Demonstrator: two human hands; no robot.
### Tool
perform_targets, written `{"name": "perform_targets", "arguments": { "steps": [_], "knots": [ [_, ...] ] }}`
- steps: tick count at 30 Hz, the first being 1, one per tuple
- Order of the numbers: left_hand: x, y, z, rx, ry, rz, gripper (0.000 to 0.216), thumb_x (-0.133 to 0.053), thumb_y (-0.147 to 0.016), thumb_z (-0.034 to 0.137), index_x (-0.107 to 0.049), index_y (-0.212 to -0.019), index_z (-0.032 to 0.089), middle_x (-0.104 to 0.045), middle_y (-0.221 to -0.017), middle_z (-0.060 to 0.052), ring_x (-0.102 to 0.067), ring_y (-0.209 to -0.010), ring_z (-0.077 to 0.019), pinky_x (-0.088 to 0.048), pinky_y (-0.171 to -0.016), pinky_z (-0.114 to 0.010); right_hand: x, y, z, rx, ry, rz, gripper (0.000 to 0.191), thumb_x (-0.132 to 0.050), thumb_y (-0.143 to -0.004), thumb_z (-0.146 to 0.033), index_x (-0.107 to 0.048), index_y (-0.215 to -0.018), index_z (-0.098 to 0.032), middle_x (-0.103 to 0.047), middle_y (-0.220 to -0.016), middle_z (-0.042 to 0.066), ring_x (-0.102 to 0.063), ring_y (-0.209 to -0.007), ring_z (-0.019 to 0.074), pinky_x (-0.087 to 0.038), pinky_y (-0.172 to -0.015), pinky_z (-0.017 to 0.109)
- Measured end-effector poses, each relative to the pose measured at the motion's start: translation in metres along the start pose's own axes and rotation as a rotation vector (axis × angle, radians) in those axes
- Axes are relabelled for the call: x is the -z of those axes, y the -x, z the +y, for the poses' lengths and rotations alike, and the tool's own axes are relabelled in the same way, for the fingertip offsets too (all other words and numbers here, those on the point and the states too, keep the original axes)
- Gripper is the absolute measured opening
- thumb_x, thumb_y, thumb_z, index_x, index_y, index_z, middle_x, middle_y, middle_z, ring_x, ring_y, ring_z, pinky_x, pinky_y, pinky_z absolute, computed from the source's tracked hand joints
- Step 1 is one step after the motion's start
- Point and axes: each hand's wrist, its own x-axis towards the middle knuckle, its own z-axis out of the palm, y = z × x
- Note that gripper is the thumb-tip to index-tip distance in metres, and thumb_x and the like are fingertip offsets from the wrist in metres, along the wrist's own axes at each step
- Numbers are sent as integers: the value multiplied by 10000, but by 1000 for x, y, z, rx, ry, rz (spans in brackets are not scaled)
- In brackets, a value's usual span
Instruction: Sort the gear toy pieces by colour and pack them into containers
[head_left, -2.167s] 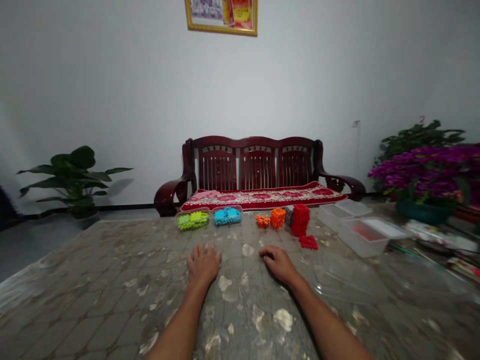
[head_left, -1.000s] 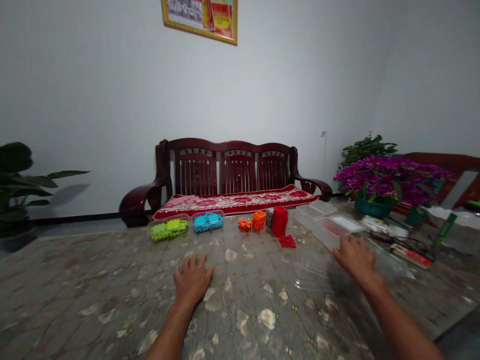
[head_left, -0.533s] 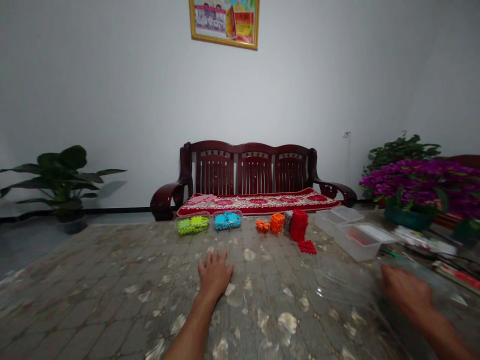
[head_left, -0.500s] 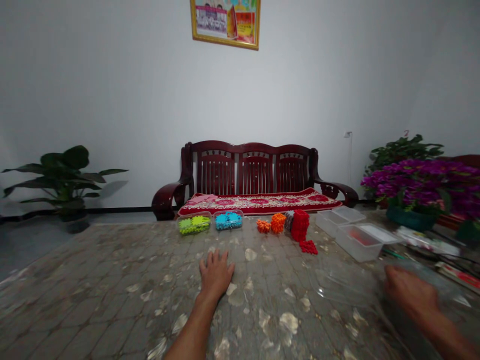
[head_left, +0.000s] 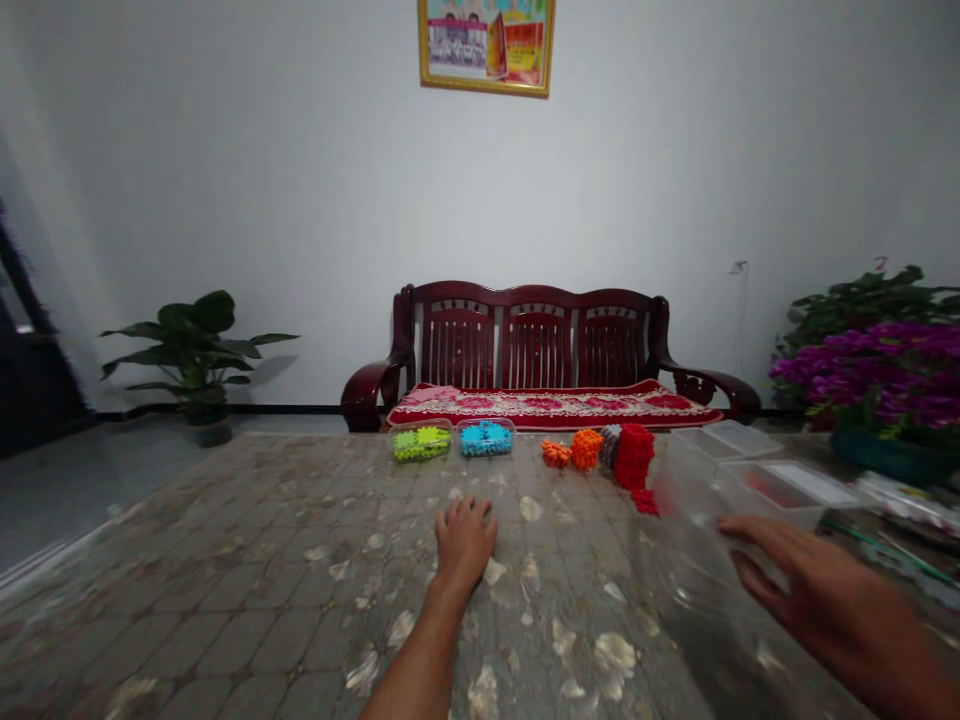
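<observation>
My left hand (head_left: 465,540) rests palm down on the patterned tabletop, fingers spread, holding nothing. At the right, my right hand (head_left: 810,580) has its fingers at the edge of a clear plastic container (head_left: 694,520), which is smeared by motion and appears gripped. Beyond the left hand stand a clear box of lime-green snowflake-shaped pieces (head_left: 421,442) and a clear box of blue pieces (head_left: 486,438). Right of these are small orange pieces (head_left: 556,454), an orange cluster (head_left: 586,449), a grey stack (head_left: 610,446), a tall red stack (head_left: 634,456) and loose red pieces (head_left: 645,501).
A frosted lidded box (head_left: 787,490) with something red inside stands at the right, another clear box (head_left: 727,438) behind it. Purple flowers (head_left: 885,370) in a teal pot and assorted clutter (head_left: 900,550) fill the right side. A wooden bench (head_left: 510,340) stands beyond the table.
My right hand has moved left from the far right, its fingers now at the blurred clear container. The left hand stays flat on the table. The view has turned slightly left.
</observation>
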Motion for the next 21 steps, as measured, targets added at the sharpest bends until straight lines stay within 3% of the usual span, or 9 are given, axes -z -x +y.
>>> {"name": "perform_targets", "arguments": {
  "steps": [4,7,12,18,21],
  "knots": [
    [1,-5,-8,-19,522,64,380,-430,-960,330,-764,-1115,237,-746,-1283,-97,-614,-1291,-275,-343,-1218,-460,-57,-14,-81,409,-176,-166,235,-526,-926,-293,-746,-998,-334,-797,-1081,65,-745,-992,233,-579,-908,379],
    [3,-10,-15,-31,670,86,466,-360,-971,401,-757,-1111,202,-770,-1216,-113,-670,-1208,-262,-461,-1131,-410,-98,-22,-106,581,-239,-187,298,-476,-916,-139,-720,-984,-296,-799,-1058,50,-748,-956,207,-583,-837,329],
    [6,-17,-19,-47,852,116,625,-303,-942,558,-753,-1092,151,-774,-1195,-143,-695,-1181,-285,-515,-1083,-443,-132,-46,-101,556,-241,-143,295,-467,-920,-108,-722,-966,-250,-797,-1052,83,-746,-956,213,-584,-846,330],
    [4,-16,-14,-62,949,-9,595,-504,-844,615,-740,-1135,152,-796,-1153,-140,-713,-1160,-318,-504,-1099,-489,-164,-55,-84,380,-324,-206,456,-441,-792,-18,-749,-1038,-247,-781,-1195,70,-737,-1088,205,-591,-939,341],
    [4,-15,-14,-40,949,-59,631,-498,-848,615,-700,-1218,146,-804,-1139,-132,-717,-1159,-310,-492,-1114,-491,-181,-46,-80,278,-422,-82,560,-424,-702,-11,-750,-1107,-221,-780,-1196,77,-731,-1121,217,-588,-990,382]
  ]
}}
